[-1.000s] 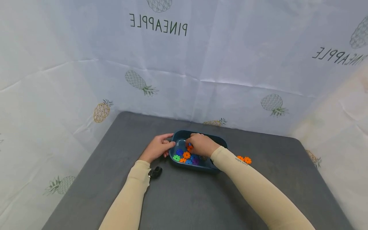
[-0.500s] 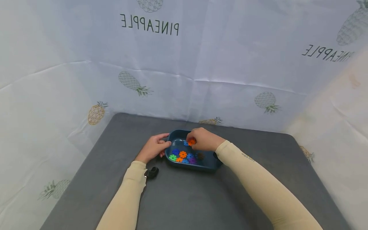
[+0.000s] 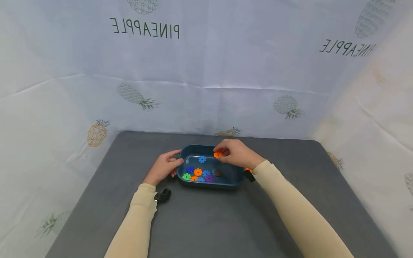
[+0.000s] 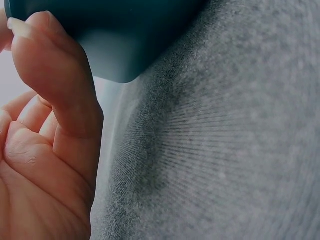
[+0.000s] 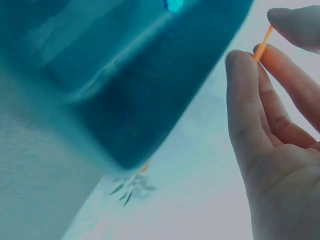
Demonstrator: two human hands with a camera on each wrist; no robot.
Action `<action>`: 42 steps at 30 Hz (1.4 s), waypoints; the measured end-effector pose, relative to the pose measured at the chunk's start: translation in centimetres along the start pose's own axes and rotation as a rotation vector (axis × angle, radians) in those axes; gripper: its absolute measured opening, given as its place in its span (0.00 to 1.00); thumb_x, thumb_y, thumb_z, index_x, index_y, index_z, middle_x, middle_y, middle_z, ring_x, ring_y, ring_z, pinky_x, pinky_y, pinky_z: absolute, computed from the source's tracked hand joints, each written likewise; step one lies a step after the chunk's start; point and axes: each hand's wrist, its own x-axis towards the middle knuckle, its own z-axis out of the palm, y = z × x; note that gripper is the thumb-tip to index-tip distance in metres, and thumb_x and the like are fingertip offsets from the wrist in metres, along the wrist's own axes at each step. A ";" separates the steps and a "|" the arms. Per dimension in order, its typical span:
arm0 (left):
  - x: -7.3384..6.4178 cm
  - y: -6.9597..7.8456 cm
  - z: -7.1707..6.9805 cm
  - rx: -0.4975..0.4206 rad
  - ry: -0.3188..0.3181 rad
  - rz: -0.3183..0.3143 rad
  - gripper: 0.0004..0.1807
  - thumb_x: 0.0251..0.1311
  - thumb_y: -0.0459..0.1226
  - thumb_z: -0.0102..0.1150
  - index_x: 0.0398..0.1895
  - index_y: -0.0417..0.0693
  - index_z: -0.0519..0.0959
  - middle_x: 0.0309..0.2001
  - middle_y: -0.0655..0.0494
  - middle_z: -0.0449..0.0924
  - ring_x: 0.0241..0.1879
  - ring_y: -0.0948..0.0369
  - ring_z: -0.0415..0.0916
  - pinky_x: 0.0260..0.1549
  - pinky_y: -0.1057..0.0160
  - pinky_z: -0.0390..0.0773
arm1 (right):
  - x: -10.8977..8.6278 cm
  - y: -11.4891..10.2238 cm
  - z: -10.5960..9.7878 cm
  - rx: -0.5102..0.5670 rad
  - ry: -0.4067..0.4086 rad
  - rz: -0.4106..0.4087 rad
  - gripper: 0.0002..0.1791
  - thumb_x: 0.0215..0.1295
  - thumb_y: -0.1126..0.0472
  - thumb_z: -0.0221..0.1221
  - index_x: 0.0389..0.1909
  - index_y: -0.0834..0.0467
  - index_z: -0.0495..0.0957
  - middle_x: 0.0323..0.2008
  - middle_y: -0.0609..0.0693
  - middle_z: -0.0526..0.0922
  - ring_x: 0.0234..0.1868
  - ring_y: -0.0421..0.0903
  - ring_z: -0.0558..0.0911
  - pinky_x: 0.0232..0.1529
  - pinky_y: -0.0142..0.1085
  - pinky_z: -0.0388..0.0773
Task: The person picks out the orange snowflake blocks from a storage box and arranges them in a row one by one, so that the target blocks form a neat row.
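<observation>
In the head view my right hand (image 3: 238, 153) pinches an orange flower-shaped plastic disc (image 3: 217, 154) above the far side of a dark blue tray (image 3: 226, 186). The right wrist view shows this orange disc (image 5: 263, 44) edge-on between thumb and fingertips, clear of the tray wall (image 5: 150, 95). At the tray's left end, my left hand (image 3: 162, 166) holds the rim, thumb against it and fingers along the outside. Inside the tray lie more notched discs: a lone blue disc (image 3: 202, 159) and, along the near side, green (image 3: 186, 176), orange (image 3: 198, 172), purple (image 3: 209, 178) and brown (image 3: 218, 172) ones.
Outside the tray's right end, another orange disc (image 3: 248, 169) is partly hidden by the right wrist. The tray stands on a grey table (image 3: 200, 222). A white pineapple-print cloth (image 3: 193, 107) hangs behind and at both sides.
My right hand has lifted the orange disc up from inside the tray and drawn it toward the far rim, uncovering the lone blue disc. The left hand keeps its place on the tray.
</observation>
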 end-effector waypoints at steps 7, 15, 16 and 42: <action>-0.2 -0.3 -0.3 -0.011 0.014 -0.025 0.34 0.73 0.44 0.68 0.79 0.46 0.72 0.22 0.55 0.79 0.23 0.56 0.76 0.26 0.61 0.83 | -2.8 2.7 0.2 0.123 0.155 0.103 0.18 0.74 0.58 0.68 0.63 0.49 0.86 0.57 0.47 0.84 0.54 0.47 0.83 0.60 0.48 0.85; -0.8 -0.6 -0.4 -0.017 0.040 -0.041 0.33 0.74 0.44 0.67 0.79 0.47 0.72 0.22 0.55 0.78 0.21 0.57 0.75 0.26 0.61 0.83 | -5.8 6.4 0.4 0.170 0.296 0.166 0.19 0.74 0.56 0.68 0.64 0.52 0.86 0.58 0.49 0.85 0.53 0.49 0.83 0.63 0.53 0.84; -0.8 -0.6 -0.4 -0.018 0.039 -0.044 0.33 0.74 0.44 0.67 0.79 0.47 0.72 0.22 0.55 0.78 0.21 0.57 0.75 0.26 0.61 0.83 | -6.2 6.9 0.5 0.171 0.308 0.182 0.20 0.74 0.57 0.69 0.64 0.52 0.86 0.58 0.49 0.85 0.54 0.50 0.84 0.63 0.54 0.84; -0.1 0.4 0.6 -0.005 0.009 -0.073 0.34 0.74 0.45 0.68 0.79 0.46 0.71 0.23 0.54 0.79 0.22 0.57 0.76 0.26 0.62 0.83 | -13.5 15.4 0.7 0.031 0.391 0.414 0.20 0.74 0.57 0.68 0.63 0.59 0.85 0.59 0.63 0.83 0.57 0.61 0.84 0.59 0.60 0.83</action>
